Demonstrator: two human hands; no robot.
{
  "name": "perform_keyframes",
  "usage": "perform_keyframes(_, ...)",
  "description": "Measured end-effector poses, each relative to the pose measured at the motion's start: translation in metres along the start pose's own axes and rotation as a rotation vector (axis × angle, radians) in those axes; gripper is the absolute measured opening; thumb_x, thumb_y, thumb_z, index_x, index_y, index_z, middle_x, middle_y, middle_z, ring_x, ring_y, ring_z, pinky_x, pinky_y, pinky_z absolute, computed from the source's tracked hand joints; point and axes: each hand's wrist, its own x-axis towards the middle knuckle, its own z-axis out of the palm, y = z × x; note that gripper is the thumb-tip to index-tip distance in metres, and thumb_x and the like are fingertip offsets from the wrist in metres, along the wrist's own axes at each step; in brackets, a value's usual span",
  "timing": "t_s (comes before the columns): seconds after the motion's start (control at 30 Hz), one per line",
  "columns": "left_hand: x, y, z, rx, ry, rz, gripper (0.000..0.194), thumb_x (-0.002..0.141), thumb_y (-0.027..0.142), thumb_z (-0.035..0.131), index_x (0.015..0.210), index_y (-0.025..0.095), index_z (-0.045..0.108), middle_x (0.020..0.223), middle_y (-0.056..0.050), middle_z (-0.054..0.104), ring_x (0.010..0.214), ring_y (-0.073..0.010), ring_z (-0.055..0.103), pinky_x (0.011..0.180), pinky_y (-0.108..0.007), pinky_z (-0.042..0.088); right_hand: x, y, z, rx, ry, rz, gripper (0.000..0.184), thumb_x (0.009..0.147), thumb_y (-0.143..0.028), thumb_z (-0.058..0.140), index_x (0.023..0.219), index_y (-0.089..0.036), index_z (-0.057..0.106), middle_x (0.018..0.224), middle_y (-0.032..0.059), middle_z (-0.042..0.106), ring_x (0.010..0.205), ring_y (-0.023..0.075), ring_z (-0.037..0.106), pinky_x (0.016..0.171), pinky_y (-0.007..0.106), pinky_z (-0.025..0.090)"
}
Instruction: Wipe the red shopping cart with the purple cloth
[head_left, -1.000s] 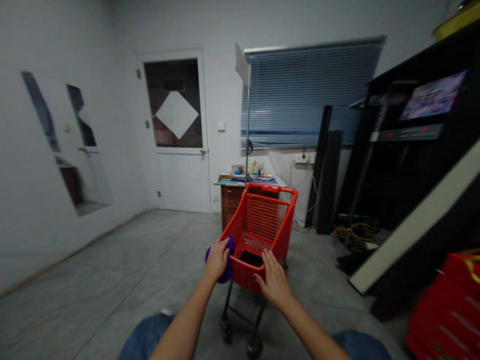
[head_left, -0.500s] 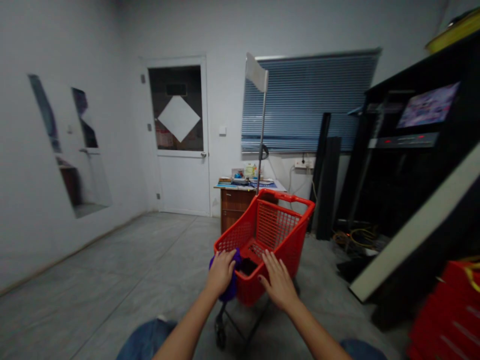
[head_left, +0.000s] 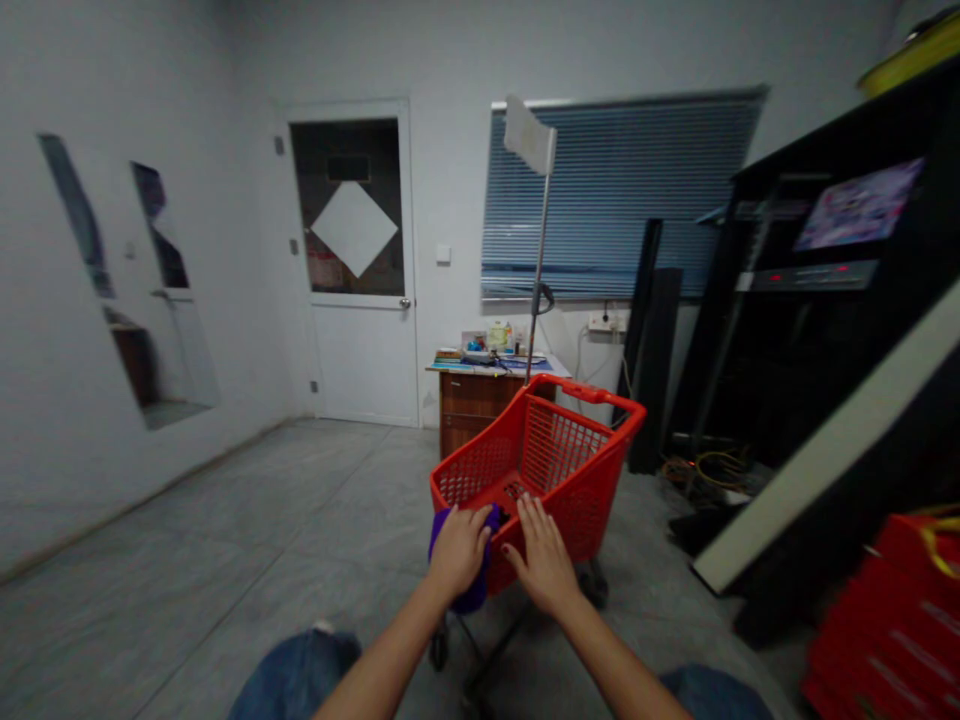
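Note:
A red plastic shopping cart (head_left: 574, 520) with lattice sides stands in front of me, its near rim toward my knees. A pole with a white flag (head_left: 529, 135) rises at its far end. My left hand (head_left: 461, 545) presses a purple cloth (head_left: 469, 597) over the left part of the near rim, its fingers bent over the edge. Part of the cloth hangs down outside the basket. My right hand (head_left: 546, 560) rests on the near rim further right, fingers stretched out and holding nothing. Black wheels (head_left: 439, 648) show under the cart.
Behind the cart stands a brown drawer desk (head_left: 474, 398) with small items on top. On the right are a black rack (head_left: 810, 330), a slanting pale board (head_left: 832, 440), cables (head_left: 720, 468) and red stacked items (head_left: 892, 620). A white door (head_left: 364, 360) is at the back.
The cart has turned slightly, its far end and flag pole shifting right. My left hand has moved right along the rim with the cloth. My right hand stays on the rim, a little further left.

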Motion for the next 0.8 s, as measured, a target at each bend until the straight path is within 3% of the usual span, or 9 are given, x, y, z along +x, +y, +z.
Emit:
perform_keyframes(0.1, 0.006, -0.014, -0.009, -0.035, -0.049, 0.007, 0.041, 0.098, 0.027, 0.043, 0.137, 0.026, 0.055, 0.129, -0.006, 0.068, 0.12, -0.0198, 0.06, 0.12, -0.047, 0.028, -0.002, 0.001, -0.005, -0.013, -0.007, 0.0, 0.075, 0.098, -0.061, 0.033, 0.158, -0.017, 0.021, 0.164, 0.0069, 0.017, 0.152, 0.024, 0.013, 0.124, 0.046, 0.019)
perform_keyframes(0.3, 0.035, -0.051, -0.026, -0.001, -0.041, -0.123, 0.041, 0.095, 0.022, 0.046, 0.134, 0.023, 0.058, 0.134, -0.008, 0.065, 0.125, -0.022, 0.059, 0.118, -0.047, 0.031, -0.001, -0.006, -0.008, -0.008, -0.029, 0.02, 0.076, 0.098, -0.063, 0.031, 0.158, -0.017, 0.022, 0.164, 0.0067, 0.017, 0.153, 0.0238, 0.013, 0.124, 0.045, 0.02)
perform_keyframes(0.47, 0.022, -0.022, -0.009, 0.013, 0.001, -0.093, 0.04, 0.096, 0.023, 0.046, 0.134, 0.021, 0.058, 0.127, -0.009, 0.069, 0.12, -0.0223, 0.061, 0.114, -0.044, 0.037, 0.001, -0.011, -0.006, -0.015, -0.023, 0.05, 0.075, 0.098, -0.062, 0.031, 0.158, -0.017, 0.023, 0.165, 0.0065, 0.015, 0.153, 0.0248, 0.013, 0.123, 0.045, 0.021)
perform_keyframes(0.6, 0.001, 0.006, 0.004, 0.021, 0.04, -0.057, 0.041, 0.095, 0.024, 0.048, 0.135, 0.023, 0.056, 0.126, -0.009, 0.068, 0.118, -0.0227, 0.061, 0.114, -0.046, 0.037, 0.014, 0.0, -0.017, -0.033, -0.063, 0.024, 0.066, 0.098, -0.057, 0.034, 0.155, -0.023, 0.032, 0.163, 0.0038, 0.025, 0.151, 0.0249, 0.022, 0.119, 0.044, 0.026)
perform_keyframes(0.7, -0.004, 0.002, 0.004, -0.009, 0.047, -0.033, 0.042, 0.096, 0.023, 0.047, 0.137, 0.025, 0.054, 0.128, -0.007, 0.067, 0.119, -0.0213, 0.06, 0.117, -0.048, 0.033, 0.028, 0.02, -0.027, -0.069, -0.04, 0.094, 0.065, 0.1, -0.053, 0.032, 0.155, -0.019, 0.034, 0.162, 0.007, 0.029, 0.151, 0.0242, 0.022, 0.12, 0.045, 0.022)
perform_keyframes(0.8, 0.001, -0.02, -0.002, -0.039, 0.03, -0.054, 0.041, 0.096, 0.021, 0.045, 0.135, 0.026, 0.055, 0.128, -0.006, 0.067, 0.121, -0.0197, 0.06, 0.119, -0.049, 0.03, 0.038, 0.033, -0.029, -0.076, -0.06, 0.113, 0.064, 0.1, -0.052, 0.03, 0.154, -0.018, 0.036, 0.161, 0.007, 0.031, 0.151, 0.024, 0.02, 0.121, 0.046, 0.019)
